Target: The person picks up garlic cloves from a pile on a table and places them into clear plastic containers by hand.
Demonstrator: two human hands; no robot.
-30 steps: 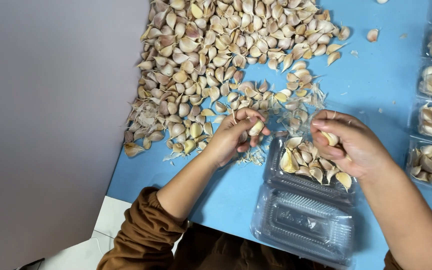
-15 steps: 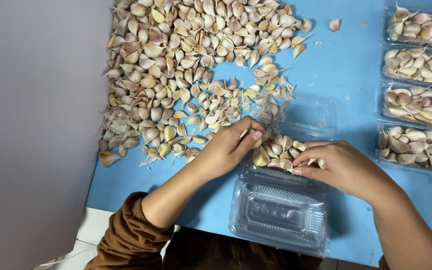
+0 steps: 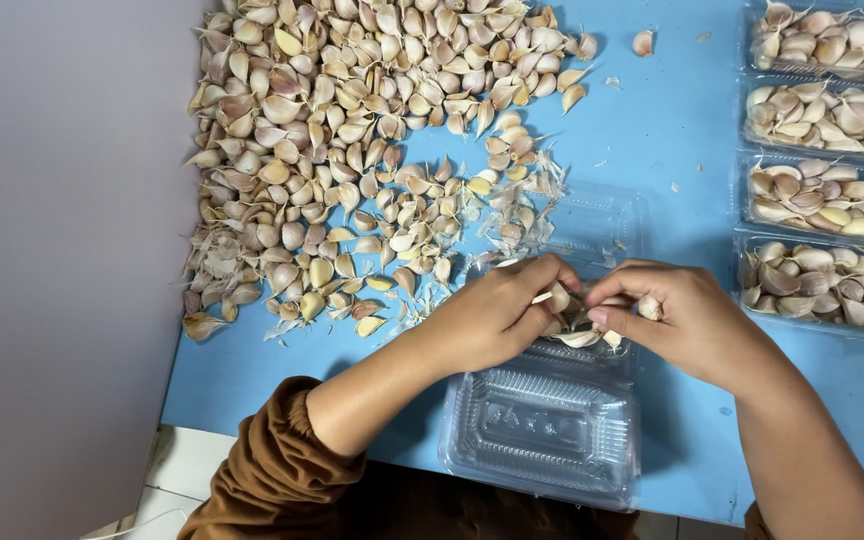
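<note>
My left hand point(image 3: 497, 312) and my right hand point(image 3: 687, 318) meet over an open clear plastic clamshell box point(image 3: 550, 428) on the blue table point(image 3: 652, 130). Both hands cover the box's tray half, where garlic cloves point(image 3: 580, 335) lie. Left fingers pinch a clove at the fingertips; the right hand holds another clove against its fingers. The box's ribbed lid lies flat toward me. A big loose pile of garlic cloves point(image 3: 352, 130) spreads over the table to the upper left of my hands.
Several filled clear boxes of garlic point(image 3: 820, 190) stand in a column along the right edge. Another clear box point(image 3: 592, 215) sits just beyond my hands. One stray clove point(image 3: 642, 42) lies apart near the top. The table's left edge point(image 3: 177, 340) drops to a grey floor.
Both hands have drawn together over the tray half of the box, fingertips now almost touching. The view has shifted left and down, showing more filled boxes.
</note>
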